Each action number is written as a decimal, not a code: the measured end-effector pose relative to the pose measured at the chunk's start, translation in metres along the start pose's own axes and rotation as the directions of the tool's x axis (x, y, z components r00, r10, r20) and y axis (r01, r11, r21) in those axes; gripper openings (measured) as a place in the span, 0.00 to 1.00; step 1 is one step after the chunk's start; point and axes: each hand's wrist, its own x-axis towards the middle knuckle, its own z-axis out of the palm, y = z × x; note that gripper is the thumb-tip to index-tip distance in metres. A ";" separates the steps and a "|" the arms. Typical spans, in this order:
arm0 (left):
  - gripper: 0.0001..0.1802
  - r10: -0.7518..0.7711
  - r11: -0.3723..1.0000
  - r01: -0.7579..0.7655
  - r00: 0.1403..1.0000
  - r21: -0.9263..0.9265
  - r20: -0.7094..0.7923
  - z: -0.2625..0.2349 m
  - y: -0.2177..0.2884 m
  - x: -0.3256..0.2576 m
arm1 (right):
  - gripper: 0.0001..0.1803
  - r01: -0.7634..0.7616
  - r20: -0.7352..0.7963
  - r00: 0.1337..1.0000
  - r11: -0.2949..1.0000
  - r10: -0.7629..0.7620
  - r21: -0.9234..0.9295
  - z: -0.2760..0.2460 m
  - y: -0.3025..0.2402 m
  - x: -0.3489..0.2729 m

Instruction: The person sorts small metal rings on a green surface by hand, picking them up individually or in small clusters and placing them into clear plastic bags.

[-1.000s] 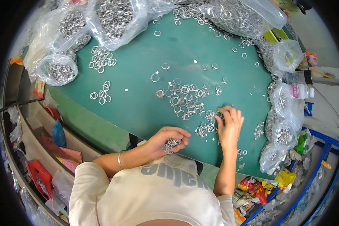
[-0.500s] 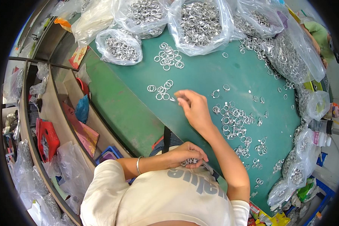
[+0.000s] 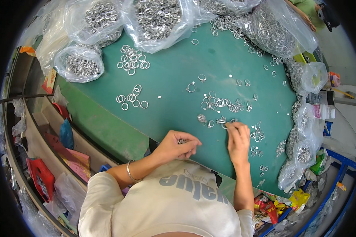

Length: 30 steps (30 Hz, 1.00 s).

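Observation:
My left hand [image 3: 177,145] is closed around several silver metal rings [image 3: 182,141], which show between thumb and fingers, just above the near table edge. My right hand [image 3: 238,144] reaches down to the table, its fingertips pinched on a ring [image 3: 224,126] at the near side of a loose pile of rings [image 3: 221,103]. A small group of rings [image 3: 135,103] lies to the left, with a larger group [image 3: 132,59] beyond it. Further small clusters of rings [image 3: 257,134] lie right of my right hand.
Open plastic bags full of rings [image 3: 158,23] line the far side of the green table [image 3: 166,75]. More bags and heaped rings [image 3: 300,114] run along the right edge. Shelves with a red basket [image 3: 41,179] stand left. Another person [image 3: 318,14] is at the far right.
My right hand has moved from the small left group to the ring pile on the right. A ring now sits at that left group's near side. The head view has shifted rightward.

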 end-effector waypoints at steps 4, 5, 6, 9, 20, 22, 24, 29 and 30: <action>0.08 0.579 0.661 -0.398 0.810 0.637 -0.094 0.002 -0.001 0.020 | 0.12 -0.110 -0.053 0.993 0.991 0.106 -0.082 -0.029 -0.004 0.012; 0.08 0.742 0.431 -0.448 0.670 0.783 -0.024 0.004 0.002 0.025 | 0.13 -0.146 -0.057 0.988 0.985 0.141 -0.093 -0.034 -0.005 0.016; 0.12 0.724 0.400 -0.398 0.689 0.826 -0.018 0.004 0.008 0.027 | 0.13 -0.132 -0.084 0.989 0.986 0.124 -0.098 -0.032 -0.005 0.024; 0.12 0.717 0.277 -0.342 0.696 0.898 0.044 0.009 0.023 0.040 | 0.13 -0.069 -0.143 0.988 0.991 0.051 -0.119 -0.013 -0.010 0.058; 0.12 0.666 0.113 -0.275 0.734 0.955 0.133 0.013 0.056 0.085 | 0.15 -0.072 -0.082 0.995 0.993 0.064 -0.097 -0.021 -0.001 0.059; 0.12 0.648 0.104 -0.262 0.750 0.959 0.134 0.019 0.059 0.090 | 0.19 0.040 -0.056 0.998 0.999 -0.042 -0.030 -0.006 0.000 0.076; 0.12 0.631 0.105 -0.263 0.763 0.959 0.140 0.023 0.062 0.093 | 0.19 0.066 0.000 0.998 0.997 -0.066 -0.049 0.004 0.012 0.075; 0.12 0.572 0.047 -0.279 0.795 0.959 0.203 0.025 0.060 0.092 | 0.17 -0.150 -0.109 0.980 0.981 0.164 0.123 -0.034 0.007 0.055; 0.12 0.560 0.026 -0.281 0.799 0.959 0.219 0.027 0.059 0.093 | 0.16 -0.247 -0.097 0.959 0.955 0.265 0.164 -0.045 0.011 0.042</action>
